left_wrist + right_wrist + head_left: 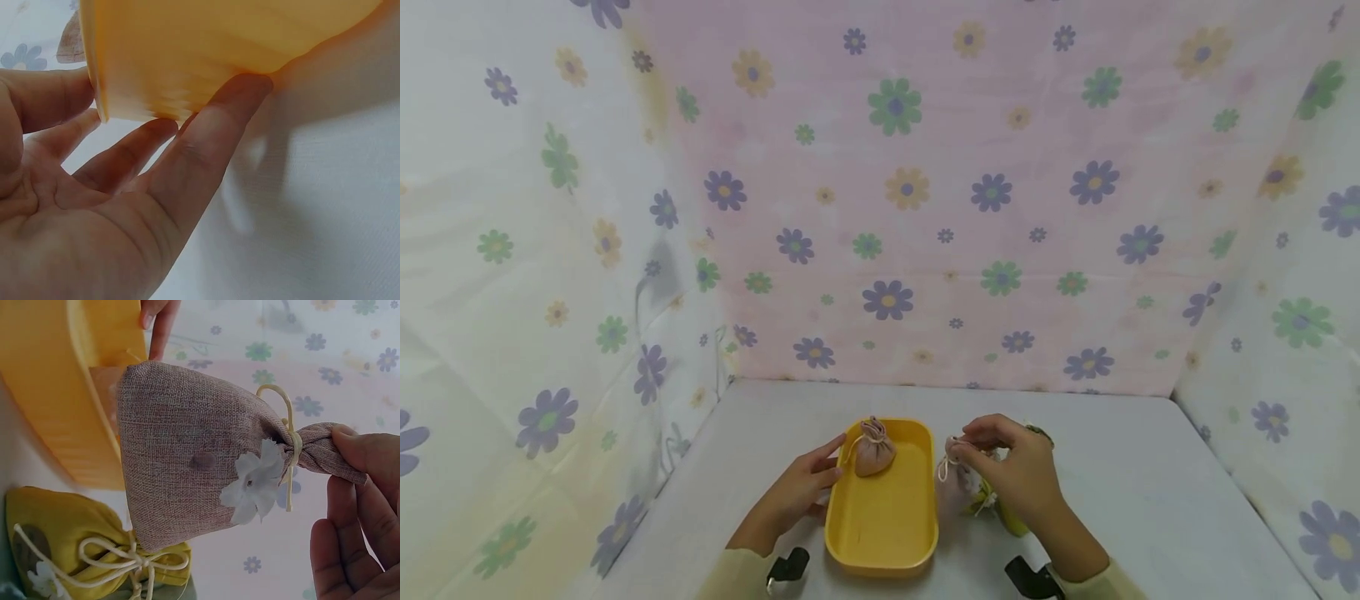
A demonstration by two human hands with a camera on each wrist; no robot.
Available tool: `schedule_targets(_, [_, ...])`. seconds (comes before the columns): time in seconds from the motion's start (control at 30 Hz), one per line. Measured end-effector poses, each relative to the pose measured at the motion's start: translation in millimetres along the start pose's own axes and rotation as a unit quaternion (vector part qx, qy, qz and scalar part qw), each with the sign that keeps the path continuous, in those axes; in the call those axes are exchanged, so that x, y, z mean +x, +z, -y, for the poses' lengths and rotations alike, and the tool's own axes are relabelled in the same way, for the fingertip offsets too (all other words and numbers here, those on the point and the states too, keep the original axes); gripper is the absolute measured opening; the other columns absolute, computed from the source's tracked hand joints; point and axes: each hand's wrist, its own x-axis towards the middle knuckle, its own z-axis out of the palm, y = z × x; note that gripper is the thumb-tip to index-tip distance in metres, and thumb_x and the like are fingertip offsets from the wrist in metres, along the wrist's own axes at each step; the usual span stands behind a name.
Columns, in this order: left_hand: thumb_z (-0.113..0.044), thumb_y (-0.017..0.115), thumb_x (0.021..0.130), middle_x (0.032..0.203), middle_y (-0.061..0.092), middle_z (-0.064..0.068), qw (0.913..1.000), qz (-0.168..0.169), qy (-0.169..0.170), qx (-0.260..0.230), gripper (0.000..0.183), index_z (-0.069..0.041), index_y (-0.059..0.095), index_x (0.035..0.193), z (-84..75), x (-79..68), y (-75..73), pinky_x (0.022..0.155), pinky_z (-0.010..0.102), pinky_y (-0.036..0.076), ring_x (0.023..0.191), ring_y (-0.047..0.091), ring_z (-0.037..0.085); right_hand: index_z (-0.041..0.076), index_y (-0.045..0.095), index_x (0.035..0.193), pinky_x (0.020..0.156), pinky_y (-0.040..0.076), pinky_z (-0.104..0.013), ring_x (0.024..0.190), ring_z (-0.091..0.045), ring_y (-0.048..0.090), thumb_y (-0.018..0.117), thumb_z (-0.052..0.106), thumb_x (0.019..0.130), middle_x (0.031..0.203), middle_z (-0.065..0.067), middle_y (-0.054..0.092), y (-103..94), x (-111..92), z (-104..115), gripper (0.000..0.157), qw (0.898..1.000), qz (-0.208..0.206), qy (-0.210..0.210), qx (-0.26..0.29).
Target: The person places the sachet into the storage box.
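A pinkish-brown cloth pouch (181, 444) with a white fabric flower hangs from my right hand (1018, 467). Thumb and fingers pinch its gathered neck above the cream drawstring, to the right of the yellow tray (887, 517). Another pinkish pouch (875, 454), also tied, lies inside the tray toward its far left. My left hand (801, 492) rests at the tray's left side. In the left wrist view, its fingertips touch the outer wall and rim, the fingers mostly straight.
Beside the tray, partly hidden under my right hand, lies a yellow-green pouch (69, 537) with a cream bow. A dark green bit (1040, 433) shows behind that hand. Flower-printed cloth walls (925, 250) enclose the white table (1135, 483) at the back and sides.
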Motion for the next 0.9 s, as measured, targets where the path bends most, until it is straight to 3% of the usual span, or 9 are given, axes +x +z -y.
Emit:
schedule_targets(0.4, [-0.018, 0.058, 0.105, 0.161, 0.041, 0.024, 0.9998, 0.007, 0.02, -0.007, 0.063, -0.033, 0.036, 0.162, 2.3, 2.0, -4.4, 0.081, 0.051, 0.064, 0.134, 0.057, 0.041, 0.028, 0.074, 0.1, 0.076, 0.063, -0.034, 0.084, -0.005, 0.071, 0.089, 0.026, 0.082, 0.09, 0.016, 0.075, 16.0, 18, 10, 0.023, 0.999, 0.005, -0.035, 0.02])
schedule_targets(0.6, [-0.017, 0.058, 0.105, 0.162, 0.039, 0.024, 0.9994, 0.018, 0.025, -0.012, 0.062, -0.031, 0.036, 0.162, 2.4, 3.1, -5.7, 0.081, 0.05, 0.064, 0.135, 0.057, 0.04, 0.032, 0.073, 0.099, 0.077, 0.063, -0.029, 0.086, -0.004, 0.072, 0.088, 0.028, 0.083, 0.09, 0.019, 0.074, 24.0, 25, 7, 0.022, 0.999, 0.013, -0.026, 0.023])
schedule_targets(0.8, [-0.016, 0.058, 0.105, 0.162, 0.04, 0.023, 0.9993, 0.023, 0.025, -0.013, 0.063, -0.032, 0.037, 0.162, 2.2, 2.5, -5.9, 0.081, 0.051, 0.064, 0.136, 0.056, 0.041, 0.026, 0.075, 0.098, 0.078, 0.064, -0.038, 0.086, -0.004, 0.071, 0.088, 0.028, 0.084, 0.09, 0.018, 0.074, 32.7, 32, 3, 0.02, 0.999, 0.012, -0.031, 0.028])
schedule_targets(0.9, [-0.017, 0.058, 0.105, 0.162, 0.04, 0.022, 0.9994, 0.023, 0.025, -0.01, 0.062, -0.032, 0.037, 0.162, 2.3, 3.0, -6.5, 0.082, 0.051, 0.064, 0.136, 0.056, 0.041, 0.025, 0.075, 0.098, 0.078, 0.064, -0.035, 0.085, -0.004, 0.071, 0.087, 0.028, 0.084, 0.091, 0.018, 0.074, 37.2, 35, 0, 0.019, 0.999, 0.014, -0.036, 0.032])
